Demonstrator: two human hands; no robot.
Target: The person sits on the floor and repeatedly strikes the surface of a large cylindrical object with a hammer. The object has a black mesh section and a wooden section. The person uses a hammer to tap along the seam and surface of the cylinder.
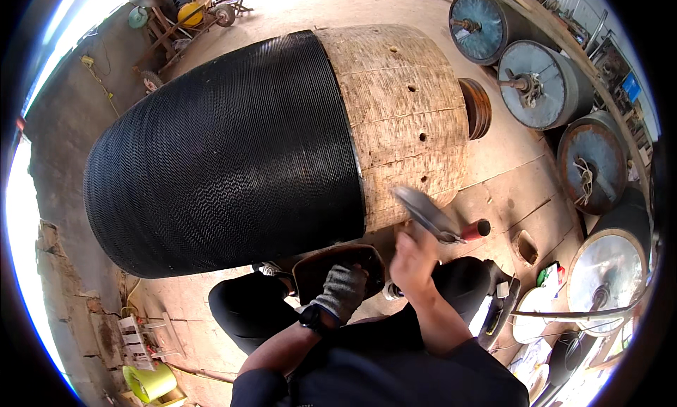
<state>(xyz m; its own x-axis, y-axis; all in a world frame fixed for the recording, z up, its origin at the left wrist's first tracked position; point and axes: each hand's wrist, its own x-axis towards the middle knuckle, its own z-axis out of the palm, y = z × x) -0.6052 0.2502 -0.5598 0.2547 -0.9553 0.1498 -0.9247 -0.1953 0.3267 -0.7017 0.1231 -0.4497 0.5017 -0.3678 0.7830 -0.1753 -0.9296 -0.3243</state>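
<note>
In front of me lies a big drum: black ridged covering (233, 153) wraps its left part, and pale worn wood (402, 111) with a row of dark holes shows at its right. My right hand (415, 259), bare and blurred, is closed round a grey metal tool (427, 213) close to the drum's lower wooden edge; motion smears the tool's shape. My left hand (342, 292), in a grey knit glove, is closed above a dark brown open container (307, 271) between my knees. Whatever its fingers hold is hidden.
Several metal-ended rollers (539, 86) line the right side. A red can (477, 230) stands on the floor right of the tool. A rusty grooved hub (477, 109) juts from the drum's right end. At lower left are a small white rack (137, 340) and a yellow-green roll (149, 383).
</note>
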